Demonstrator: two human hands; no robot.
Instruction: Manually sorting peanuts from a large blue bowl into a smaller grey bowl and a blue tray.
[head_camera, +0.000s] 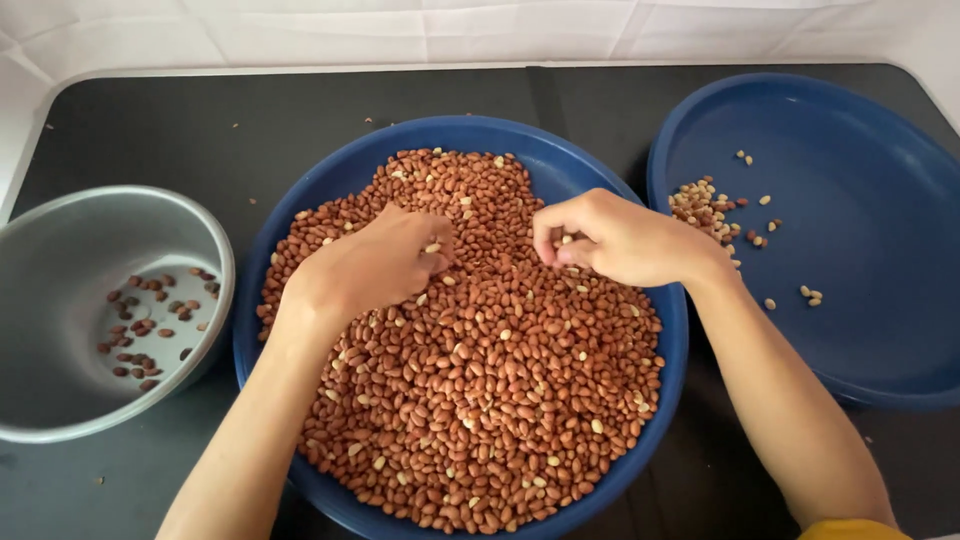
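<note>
A big blue bowl (560, 165) in the middle holds a heap of red-skinned peanuts (480, 380). My left hand (370, 265) rests on the heap left of centre, fingers curled around a pale peanut at its fingertips. My right hand (615, 238) hovers over the heap's right upper part, fingers pinched on a few pale peanuts. The two hands are a short gap apart.
A grey metal bowl (60, 250) at the left holds several dark peanuts (150, 320). At the right, a second blue bowl (860, 230) has a small pile of pale peanuts (705, 205). All stand on a dark mat (200, 130) over a white cloth.
</note>
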